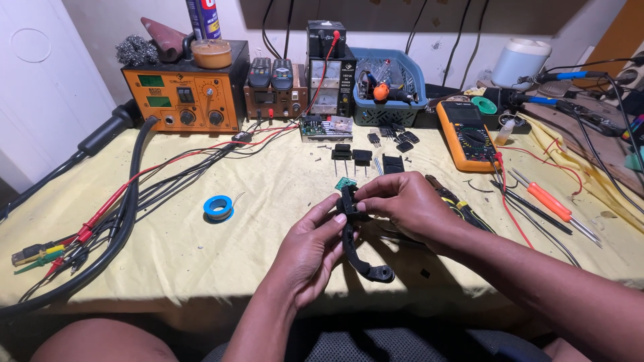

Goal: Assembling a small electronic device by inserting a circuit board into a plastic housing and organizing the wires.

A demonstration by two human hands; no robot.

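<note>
From my head camera, the top of the curved black plastic part [354,234] is mostly covered by my fingers, so I cannot make out its upper end. A small green board [346,183] peeks out just behind it, and I cannot tell whether it touches the part. My forearms run off the bottom and right edges. The small dark components [362,157] lying further back on the bench [168,261] are too small to identify.

The black part hangs between my two hands, above the yellow-covered bench and clear of it. Its lower end curves down and right, below both hands, ending in a small loop.

My left hand [310,251] is curled round the part from the left, thumb and fingertips pressing its upper-middle stretch. My right hand [402,204] comes in from the right, fingers bent and pinching the top of the same part, so both hands are closed on it.

A blue solder spool [219,207] sits well to the left, a yellow multimeter [467,135] back right, and orange-handled screwdrivers [549,202] lie to my right.
</note>
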